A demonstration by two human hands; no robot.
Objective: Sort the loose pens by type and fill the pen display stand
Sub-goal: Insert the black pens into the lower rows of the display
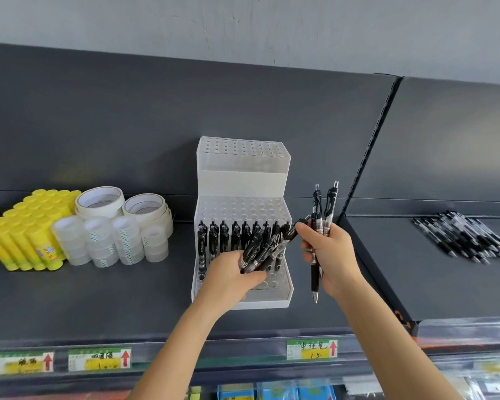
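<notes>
While the left grip [231,272] curls round a bundle of black pens [267,249] over the front of the pen display stand [243,174], their long axis slants up and right, clip ends pointing at the right grip [326,255]; that grip, just right of the stand, holds a few pens [322,209] upright, tips down, and looks nearer to draw the next; a row of pens [237,232] stands behind; loose pens [468,238] lie well right of the stand.
</notes>
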